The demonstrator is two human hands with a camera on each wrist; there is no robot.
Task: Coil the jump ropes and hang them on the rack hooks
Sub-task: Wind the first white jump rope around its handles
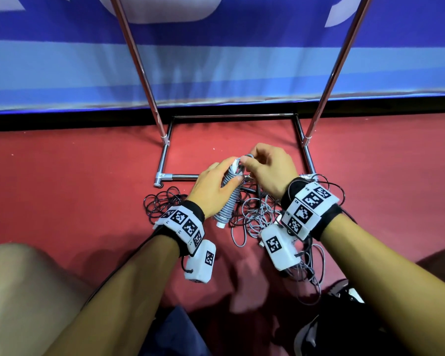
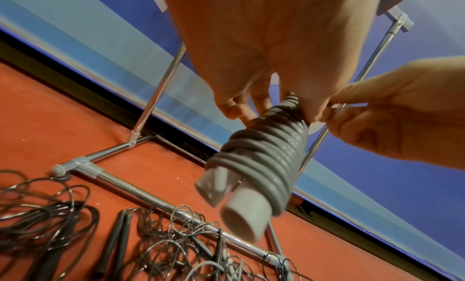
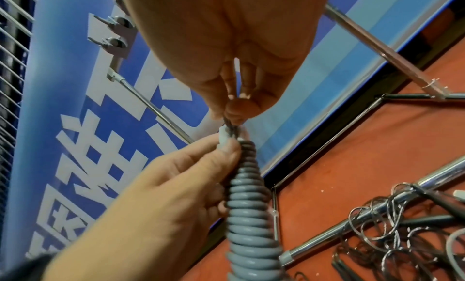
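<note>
**Grey rope wound on its handles, both hands at the top end**

The left hand [image 1: 211, 187] is wrapping its grip around a grey jump rope [image 1: 229, 195] that is coiled tightly round its two white handles [image 2: 232, 197], which are lying side by side inside the coil. The bundle is tilting above the red floor [image 1: 75, 176], lower end pointing toward the person. The right hand [image 1: 266, 168] is pinching the rope's free end [image 3: 232, 124] at the top of the bundle, thumb and fingertips closing on it just above the left thumb.

Below the hands, more jump ropes [image 1: 257, 217] are lying loose and tangled on the floor, thin grey and black cords looping over one another, with dark handles [image 2: 115, 243] among them. They are sitting against the front base bar of the chrome rack [image 1: 165, 160], whose two uprights are rising before a blue banner [image 1: 229, 68]. Rack hooks [image 3: 110, 41] are showing high up in the right wrist view.
</note>
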